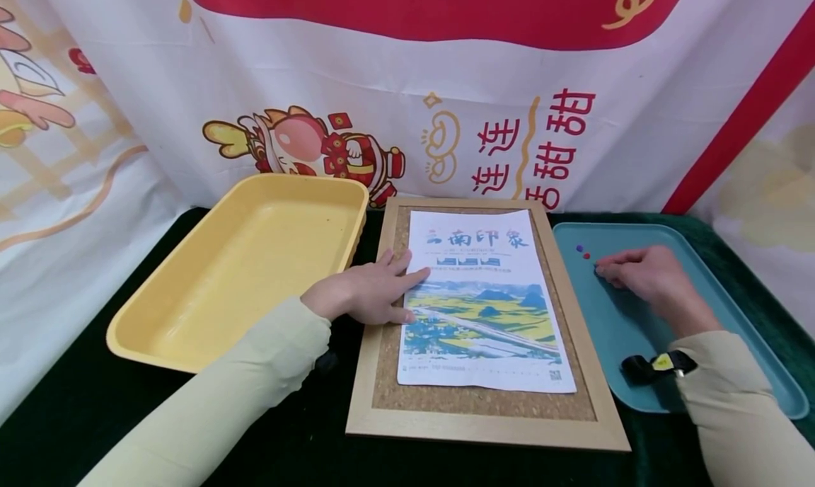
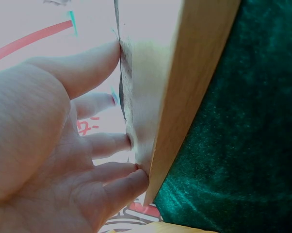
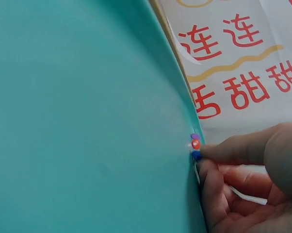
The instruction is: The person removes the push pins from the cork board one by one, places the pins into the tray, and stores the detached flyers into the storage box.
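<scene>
Left hand [image 1: 363, 294] lies flat, fingers straight and spread, pressing the left edge of the printed paper poster [image 1: 482, 299] with its landscape photo against the wooden-framed cork board [image 1: 471, 400]. From the left wrist view those fingertips [image 2: 118, 143] touch the sheet right beside the pale wood frame. Over to the right hand [image 1: 643, 274]: it rests on the teal plastic tray [image 1: 611, 321], fingers curled, tips pinching at a small push pin whose colour is hard to make out. Right wrist view shows a thumb and finger closing on a little cluster of pins [image 3: 195, 145], purple, red and blue. Two more small round push pins [image 1: 582, 251], one blue and one red, sit just beside the fingers on the tray. Cork board lies on dark green velvet cloth [image 1: 76, 409], between the teal tray and a yellow plastic rectangular tray [image 1: 165, 331]. Behind stands a white and red cartoon banner [image 1: 446, 83].
</scene>
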A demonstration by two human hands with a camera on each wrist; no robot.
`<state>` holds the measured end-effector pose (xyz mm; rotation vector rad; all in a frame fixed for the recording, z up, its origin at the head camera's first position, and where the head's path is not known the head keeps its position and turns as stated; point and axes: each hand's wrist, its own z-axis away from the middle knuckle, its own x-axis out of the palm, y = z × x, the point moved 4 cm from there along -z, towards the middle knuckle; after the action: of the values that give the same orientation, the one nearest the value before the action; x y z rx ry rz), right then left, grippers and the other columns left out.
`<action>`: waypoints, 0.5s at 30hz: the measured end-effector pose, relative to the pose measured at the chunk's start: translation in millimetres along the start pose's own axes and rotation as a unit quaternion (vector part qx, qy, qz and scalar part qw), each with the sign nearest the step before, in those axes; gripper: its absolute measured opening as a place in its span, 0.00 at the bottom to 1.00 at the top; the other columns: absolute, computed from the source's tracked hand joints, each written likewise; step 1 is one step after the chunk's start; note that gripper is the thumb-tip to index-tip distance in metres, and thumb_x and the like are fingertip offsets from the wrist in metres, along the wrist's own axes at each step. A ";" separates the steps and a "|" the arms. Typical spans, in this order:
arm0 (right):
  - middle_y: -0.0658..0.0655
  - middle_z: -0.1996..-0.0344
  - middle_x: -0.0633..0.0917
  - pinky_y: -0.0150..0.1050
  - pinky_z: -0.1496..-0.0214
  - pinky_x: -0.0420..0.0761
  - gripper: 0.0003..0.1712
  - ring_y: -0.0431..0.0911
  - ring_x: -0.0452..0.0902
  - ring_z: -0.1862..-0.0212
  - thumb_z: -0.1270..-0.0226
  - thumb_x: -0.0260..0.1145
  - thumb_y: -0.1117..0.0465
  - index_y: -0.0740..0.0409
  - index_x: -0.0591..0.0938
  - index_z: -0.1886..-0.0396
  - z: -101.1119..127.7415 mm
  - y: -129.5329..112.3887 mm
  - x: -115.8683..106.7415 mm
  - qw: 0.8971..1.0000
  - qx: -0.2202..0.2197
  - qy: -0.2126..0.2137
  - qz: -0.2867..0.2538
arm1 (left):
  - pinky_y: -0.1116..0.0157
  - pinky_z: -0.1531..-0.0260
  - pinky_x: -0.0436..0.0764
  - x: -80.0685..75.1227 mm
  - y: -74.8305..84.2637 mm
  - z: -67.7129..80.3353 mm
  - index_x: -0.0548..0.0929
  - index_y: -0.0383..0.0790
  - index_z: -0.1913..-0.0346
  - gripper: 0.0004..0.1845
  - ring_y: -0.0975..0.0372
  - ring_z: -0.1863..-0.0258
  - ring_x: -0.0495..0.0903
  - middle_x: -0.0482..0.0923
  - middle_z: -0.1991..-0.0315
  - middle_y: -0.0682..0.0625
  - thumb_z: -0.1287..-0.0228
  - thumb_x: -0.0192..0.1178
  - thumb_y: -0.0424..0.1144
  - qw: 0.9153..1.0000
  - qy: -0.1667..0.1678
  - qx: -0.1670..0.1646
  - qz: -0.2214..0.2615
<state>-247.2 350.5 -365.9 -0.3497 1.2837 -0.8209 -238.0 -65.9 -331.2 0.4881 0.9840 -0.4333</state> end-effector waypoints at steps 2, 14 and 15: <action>0.72 0.34 0.80 0.34 0.56 0.80 0.29 0.55 0.77 0.46 0.15 0.58 0.49 0.65 0.78 0.28 -1.3 1.7 -1.2 1.000 -0.006 0.002 -0.013 | 0.43 0.16 0.53 -0.5 0.1 1.2 0.47 0.53 0.12 0.43 0.39 0.13 0.34 0.31 0.12 0.40 0.18 0.55 0.56 1.000 0.001 0.000 0.001; 0.59 0.41 0.84 0.26 0.57 0.84 0.35 0.51 0.80 0.45 0.17 0.57 0.40 0.59 0.76 0.24 10.5 -7.8 -14.5 0.997 -0.049 0.040 -0.054 | 0.43 0.16 0.53 -1.6 1.6 3.4 0.47 0.53 0.12 0.43 0.39 0.13 0.34 0.31 0.12 0.39 0.18 0.55 0.56 1.000 0.003 0.005 0.000; 0.53 0.45 0.86 0.27 0.56 0.84 0.35 0.50 0.81 0.47 0.18 0.58 0.39 0.59 0.76 0.25 11.5 -9.3 -15.4 0.996 -0.053 0.041 -0.054 | 0.43 0.16 0.53 -1.4 1.6 2.8 0.47 0.53 0.12 0.42 0.39 0.13 0.34 0.31 0.12 0.39 0.18 0.55 0.56 1.000 0.003 0.006 0.000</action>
<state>-240.4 352.8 -345.8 -0.4773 1.3977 -0.8682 -235.9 -66.0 -328.4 0.5013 0.9877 -0.4374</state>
